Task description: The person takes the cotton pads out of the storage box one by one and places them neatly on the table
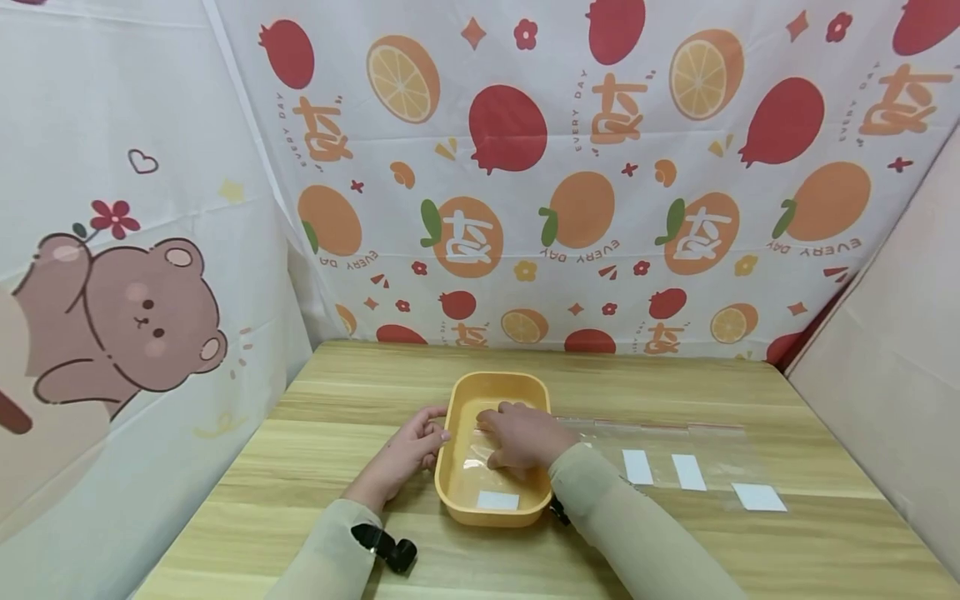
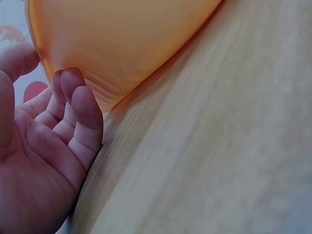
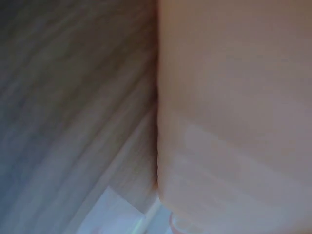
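Observation:
A yellow-orange plastic basin [image 1: 493,518] stands on the wooden table. My left hand [image 1: 405,454] holds its left side, thumb at the rim and the other fingers bent against the outer wall. The left wrist view shows those fingertips [image 2: 87,105] close against the basin wall [image 2: 131,39]. Inside the basin lies a clear zip bag [image 1: 477,454] with a white label [image 1: 498,500] near the front. My right hand [image 1: 525,437] reaches over the right rim onto this bag, thumb and forefinger spread apart. The right wrist view shows only the basin's outer wall [image 3: 234,97], with that hand hidden.
Right of the basin, several clear zip bags [image 1: 716,454] lie overlapping on the table [image 1: 360,375], their reddish zip strips toward the back. White labels [image 1: 688,472] show on them. Fruit-print cloth [image 1: 525,275] hangs behind, and a bear-print cloth [image 1: 150,317] hangs at the left.

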Tool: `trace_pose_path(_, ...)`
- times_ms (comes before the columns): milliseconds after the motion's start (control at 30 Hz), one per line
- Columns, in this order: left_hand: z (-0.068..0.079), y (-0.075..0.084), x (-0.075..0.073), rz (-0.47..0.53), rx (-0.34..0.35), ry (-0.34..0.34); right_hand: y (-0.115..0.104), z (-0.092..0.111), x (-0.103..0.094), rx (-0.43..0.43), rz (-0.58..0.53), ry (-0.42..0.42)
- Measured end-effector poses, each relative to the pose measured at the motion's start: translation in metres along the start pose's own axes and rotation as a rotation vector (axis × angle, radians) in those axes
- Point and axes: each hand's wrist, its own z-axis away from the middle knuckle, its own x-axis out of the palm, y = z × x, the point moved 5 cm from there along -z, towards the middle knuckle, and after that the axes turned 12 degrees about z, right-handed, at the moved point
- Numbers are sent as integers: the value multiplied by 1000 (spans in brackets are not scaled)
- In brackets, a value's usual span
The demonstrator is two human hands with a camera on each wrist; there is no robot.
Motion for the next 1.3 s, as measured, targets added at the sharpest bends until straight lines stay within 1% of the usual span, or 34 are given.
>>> trace_pose_path(200,-1,-1,-1,-2,-3,10,0,1,-1,10,-22,-8)
trace_pose_path(300,-1,-2,-1,1,-4,15,-1,1,-1,-1,-43,-22)
trace_pose_path(467,-1,-2,-2,-10,2,21,-3,0,-1,-51,-112,-81)
trace_pose_path(600,0,-1,-2,-9,7,13,-5,1,-3,-98,-154,-99)
trace_pose_path(700,0,0,-1,-7,9,7,-5,2,-4,-118,-183,-82)
trace_pose_path(800,-1,0,-1,-6,7,5,-3,2,-5,-149,-236,-34)
trace_pose_path(1000,-2,-2,-1,6,3,-2,4,-1,-11,-219,-384,52)
trace_pose_path(1133,-2,-3,-2,13,-12,13,8,3,-15,-225,-467,71)
trace_pose_path(1300,-3,-2,-1,-7,-11,7,13,11,-21,-226,-561,75)
